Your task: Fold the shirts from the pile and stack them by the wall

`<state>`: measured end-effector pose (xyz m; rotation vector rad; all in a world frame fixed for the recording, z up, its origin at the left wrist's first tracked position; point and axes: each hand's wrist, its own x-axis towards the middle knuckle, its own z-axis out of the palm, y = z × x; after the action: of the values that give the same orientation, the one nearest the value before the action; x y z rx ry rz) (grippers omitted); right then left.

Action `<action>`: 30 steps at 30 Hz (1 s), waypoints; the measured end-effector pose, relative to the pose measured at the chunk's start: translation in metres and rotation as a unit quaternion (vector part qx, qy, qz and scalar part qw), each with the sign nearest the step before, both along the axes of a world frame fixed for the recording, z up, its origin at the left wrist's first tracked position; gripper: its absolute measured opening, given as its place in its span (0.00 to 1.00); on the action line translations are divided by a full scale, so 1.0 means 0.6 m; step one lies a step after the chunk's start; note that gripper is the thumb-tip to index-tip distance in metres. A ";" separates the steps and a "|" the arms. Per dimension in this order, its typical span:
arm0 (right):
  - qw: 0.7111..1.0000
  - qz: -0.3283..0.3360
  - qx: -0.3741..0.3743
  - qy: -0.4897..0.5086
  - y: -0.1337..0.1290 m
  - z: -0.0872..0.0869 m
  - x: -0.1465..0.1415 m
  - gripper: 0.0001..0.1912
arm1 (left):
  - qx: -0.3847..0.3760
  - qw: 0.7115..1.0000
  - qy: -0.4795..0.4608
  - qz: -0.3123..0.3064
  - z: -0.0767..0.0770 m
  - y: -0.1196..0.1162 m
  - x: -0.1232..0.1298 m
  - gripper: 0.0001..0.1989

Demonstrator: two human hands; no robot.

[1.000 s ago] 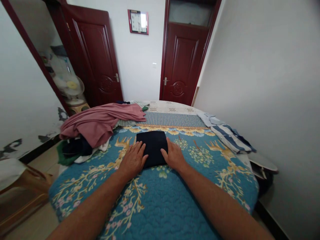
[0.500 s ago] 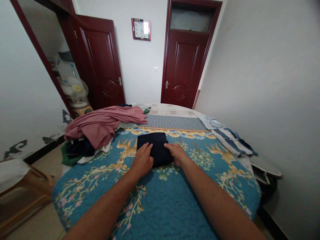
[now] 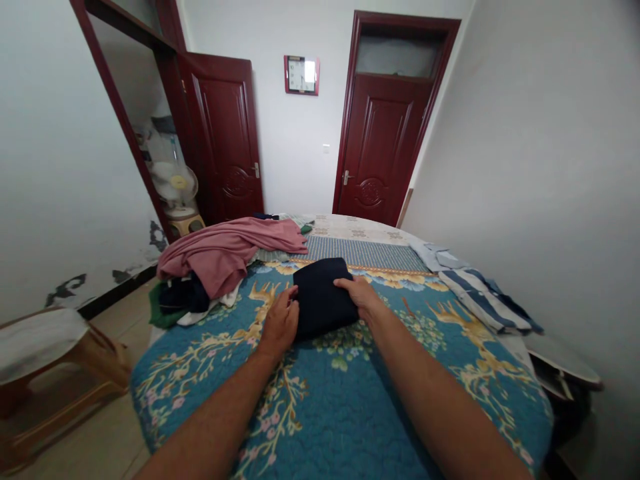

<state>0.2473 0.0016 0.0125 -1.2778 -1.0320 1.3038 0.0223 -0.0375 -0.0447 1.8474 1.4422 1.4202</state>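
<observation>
A folded dark navy garment (image 3: pixel 323 300) is between my hands over the middle of the patterned blue quilted cover (image 3: pixel 350 400). Its right side looks slightly raised. My right hand (image 3: pixel 363 299) grips the right edge, thumb lying on top and fingers hidden underneath. At the left edge, my left hand (image 3: pixel 281 323) has its fingers curled against the cloth, closed on that side. What kind of garment it is cannot be made out in its folded state.
A loose heap with a pink garment (image 3: pixel 220 250) lies at the left. Along the right edge rest a folded striped garment (image 3: pixel 483 300) and a light blue garment (image 3: pixel 437 257). A stool (image 3: pixel 65 360) stands on the floor at the left.
My left hand has moved from the top of the dark garment to its left edge. My right hand has taken a firmer hold, and the garment is tilted. The view has shifted somewhat.
</observation>
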 end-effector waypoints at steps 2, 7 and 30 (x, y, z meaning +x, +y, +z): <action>0.985 -0.007 0.100 -0.141 -0.001 0.049 0.023 0.17 | -0.018 0.999 -0.037 -0.002 0.002 0.000 -0.002 0.23; 0.773 -0.013 0.298 -0.559 -0.029 0.154 0.068 0.26 | -0.032 0.998 -0.060 0.003 0.001 0.004 -0.003 0.24; 0.795 -0.038 0.108 -0.596 -0.073 -0.016 0.192 0.17 | -0.268 0.928 -0.247 -0.079 0.038 0.082 0.103 0.28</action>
<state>0.3622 -0.0423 0.0028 -1.9449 -1.8651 0.1327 0.0840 0.0117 -0.0217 1.1346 1.2256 1.1469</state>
